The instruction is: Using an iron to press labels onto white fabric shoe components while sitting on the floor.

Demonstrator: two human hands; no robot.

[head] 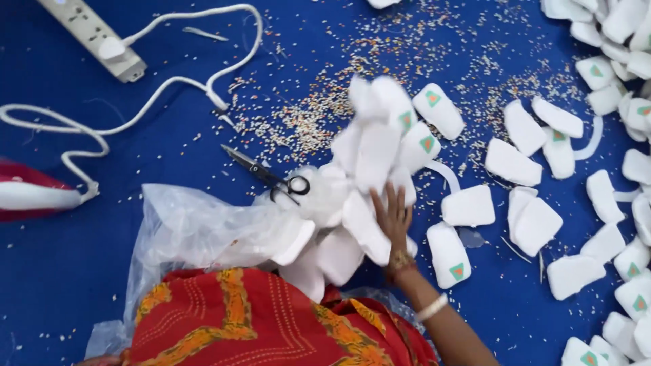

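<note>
— Head view: can you see both hands?
— Only the right hand (392, 218). Its fingers are spread flat on a blurry pile of white pads (369, 159). The left hand is hidden.
— What else is hard to see?
— The scissors (268, 175) sit half behind a plastic bag (196, 227).
— Any open room?
— Yes, bare blue cloth (61, 271) on the left.
</note>
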